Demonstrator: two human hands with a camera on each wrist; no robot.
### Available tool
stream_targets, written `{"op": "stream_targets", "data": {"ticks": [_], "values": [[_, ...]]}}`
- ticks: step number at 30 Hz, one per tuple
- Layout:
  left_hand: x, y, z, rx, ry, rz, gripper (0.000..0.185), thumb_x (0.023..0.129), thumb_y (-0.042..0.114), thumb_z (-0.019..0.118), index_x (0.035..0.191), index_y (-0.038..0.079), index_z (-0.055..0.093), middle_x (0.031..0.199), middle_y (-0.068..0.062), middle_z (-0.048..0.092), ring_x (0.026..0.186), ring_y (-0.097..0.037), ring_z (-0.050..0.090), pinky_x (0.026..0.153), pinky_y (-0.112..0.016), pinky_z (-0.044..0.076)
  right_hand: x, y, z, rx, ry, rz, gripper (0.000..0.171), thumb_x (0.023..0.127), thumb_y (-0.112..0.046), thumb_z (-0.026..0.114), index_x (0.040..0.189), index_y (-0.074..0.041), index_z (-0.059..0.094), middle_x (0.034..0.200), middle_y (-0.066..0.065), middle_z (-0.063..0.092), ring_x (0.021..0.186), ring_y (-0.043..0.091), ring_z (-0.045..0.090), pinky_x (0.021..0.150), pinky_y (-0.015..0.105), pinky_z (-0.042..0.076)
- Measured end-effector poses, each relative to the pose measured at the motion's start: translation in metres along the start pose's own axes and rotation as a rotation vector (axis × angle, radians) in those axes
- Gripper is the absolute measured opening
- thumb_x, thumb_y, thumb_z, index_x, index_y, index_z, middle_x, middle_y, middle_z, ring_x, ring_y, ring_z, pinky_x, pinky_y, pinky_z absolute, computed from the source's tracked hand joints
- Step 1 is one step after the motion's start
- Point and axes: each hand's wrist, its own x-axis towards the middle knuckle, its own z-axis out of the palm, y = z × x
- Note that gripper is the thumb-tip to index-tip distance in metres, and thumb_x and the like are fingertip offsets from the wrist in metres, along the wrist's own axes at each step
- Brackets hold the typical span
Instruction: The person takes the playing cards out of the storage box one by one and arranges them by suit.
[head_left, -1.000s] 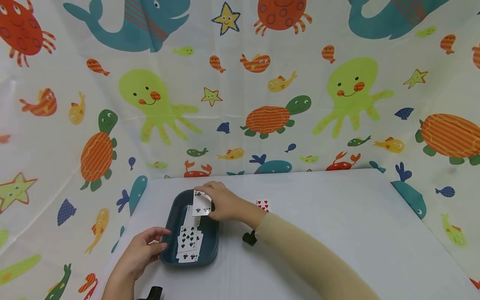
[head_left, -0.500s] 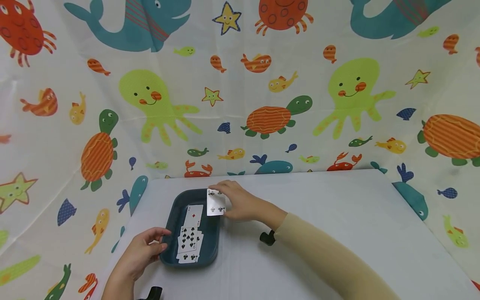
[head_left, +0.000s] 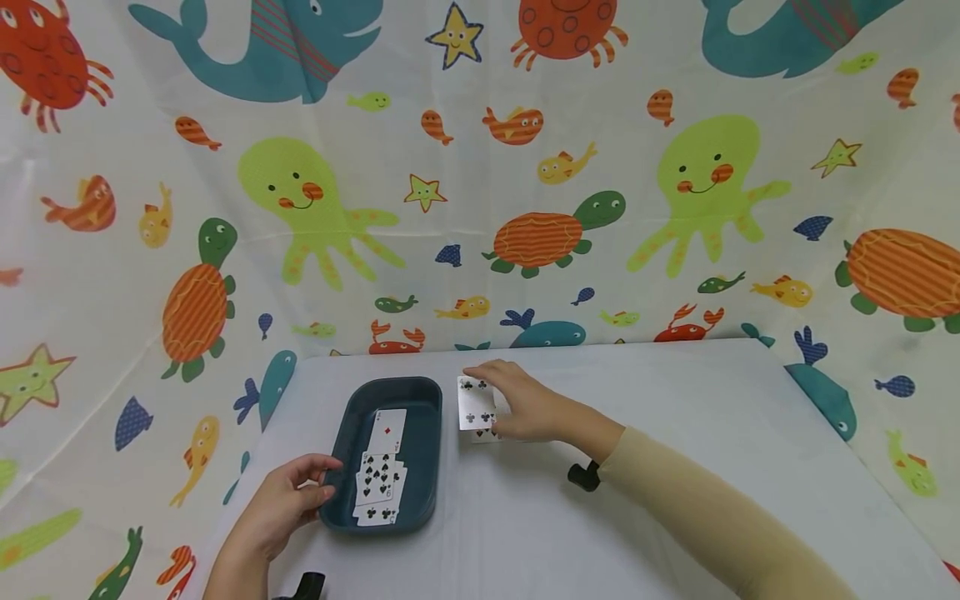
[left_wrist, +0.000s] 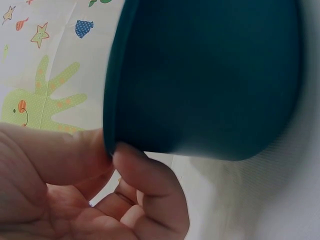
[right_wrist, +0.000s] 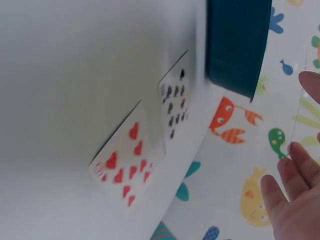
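My right hand pinches a white playing card with black clubs, face toward the head camera, just right of the tray. That card overlaps a black-suited card in the head view; the right wrist view shows this second card lying on the table beside a hearts card. In the head view my right hand hides the hearts card. The thumb and index finger of my left hand pinch the rim of a dark teal tray at its left side.
Inside the tray lie a diamond card toward the far end and an overlapping pile of black-suited cards nearer me. A white cloth covers the table. Behind it hangs a curtain printed with sea animals.
My right hand has carried the clubs card rightward from over the tray to beyond its right rim, uncovering the diamond card. My left hand stays at the tray's rim.
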Motion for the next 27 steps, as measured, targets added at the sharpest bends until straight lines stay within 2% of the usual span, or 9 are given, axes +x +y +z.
{"op": "stream_targets", "data": {"ticks": [7, 15, 21, 27], "values": [[-0.001, -0.001, -0.001, -0.004, 0.004, 0.003, 0.043, 0.097, -0.002, 0.070, 0.139, -0.001, 0.064, 0.105, -0.006, 0.050, 0.084, -0.018, 0.055, 0.069, -0.033, 0.054, -0.025, 0.022, -0.010, 0.025, 0.022, 0.020, 0.093, 0.087, -0.006, 0.083, 0.166, -0.030, 0.040, 0.169, 0.001, 0.041, 0.159, 0.027, 0.035, 0.122, 0.055, 0.044], [-0.002, 0.000, -0.003, -0.002, 0.004, 0.001, 0.042, 0.097, -0.001, 0.068, 0.139, -0.001, 0.064, 0.103, -0.006, 0.050, 0.085, -0.019, 0.056, 0.069, -0.033, 0.054, -0.051, 0.051, -0.014, -0.009, 0.023, 0.065, 0.096, 0.087, -0.004, 0.084, 0.168, -0.028, 0.036, 0.168, 0.002, 0.041, 0.157, 0.029, 0.039, 0.124, 0.057, 0.041], [-0.001, 0.000, -0.001, 0.001, -0.001, 0.011, 0.042, 0.097, 0.000, 0.069, 0.139, -0.001, 0.064, 0.104, -0.007, 0.050, 0.087, -0.021, 0.055, 0.069, -0.033, 0.054, -0.068, 0.072, -0.018, -0.022, 0.019, 0.125, 0.096, 0.088, -0.005, 0.083, 0.167, -0.031, 0.036, 0.168, 0.001, 0.042, 0.158, 0.030, 0.038, 0.124, 0.058, 0.040], [-0.002, 0.000, 0.000, 0.001, 0.001, 0.005, 0.041, 0.098, 0.000, 0.069, 0.139, 0.000, 0.064, 0.106, -0.009, 0.050, 0.089, -0.021, 0.057, 0.071, -0.033, 0.055, -0.079, 0.090, -0.018, -0.045, 0.008, 0.112, 0.096, 0.086, -0.002, 0.083, 0.168, -0.018, 0.035, 0.164, 0.008, 0.047, 0.153, 0.034, 0.044, 0.122, 0.061, 0.042]]}}
